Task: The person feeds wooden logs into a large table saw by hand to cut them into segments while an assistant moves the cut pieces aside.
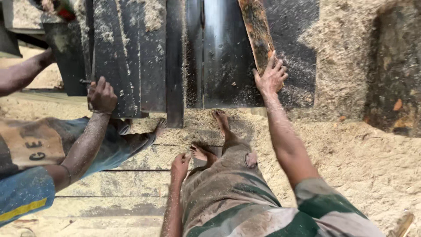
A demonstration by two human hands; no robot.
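The right hand (272,77) lies flat on the near end of a long wooden plank (256,30), with the fingers spread out. It presses on the wood and does not wrap around it. The plank lies on the dark metal saw table (228,66) and runs off toward 12 o'clock, tilted a little to 11. The left hand (180,166) hangs loose by the person's leg at about 7 o'clock from the plank. It holds nothing, and the fingers are curled in softly.

It looks like the step in hand is pushing the plank along the table. I think the next push needs a steady, straight shove, with the fingers kept on the wood and away from the dark slot (194,52) that runs down the table just to the left.

Another person stands at 9 o'clock. That person's hand (102,94) rests closed on the edge of a dark metal part (118,57) of the machine. A second arm (22,74) reaches in from the far left.

Sawdust (351,153) lies thick on the ground and on the table. The person's bare feet (219,120) stand right at the table's edge, on wooden boards (131,184). The soft dust underfoot could make a foot slip.
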